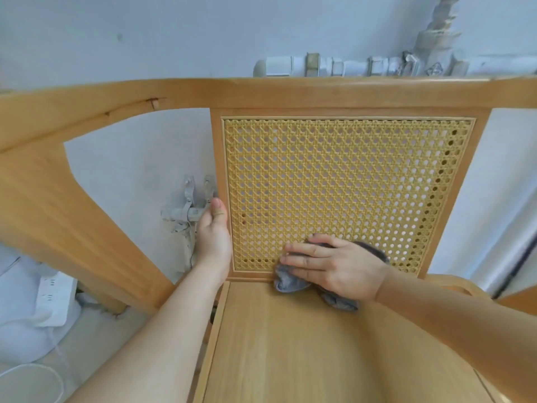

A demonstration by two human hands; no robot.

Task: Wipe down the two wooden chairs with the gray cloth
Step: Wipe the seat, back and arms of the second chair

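Gray cloth (290,282) lay bunched at the cane panel's (343,184) bottom edge on the wooden chair (290,91), under the right hand's (334,269) straight, close-set fingers (305,261), while the left hand (213,234) gripped the panel's left frame, pale wall (145,39) and pipes (334,66) behind.

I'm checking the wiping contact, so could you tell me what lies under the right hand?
The gray cloth, pressed by the right hand against the cane backrest just above the seat. Its middle is hidden by the hand.
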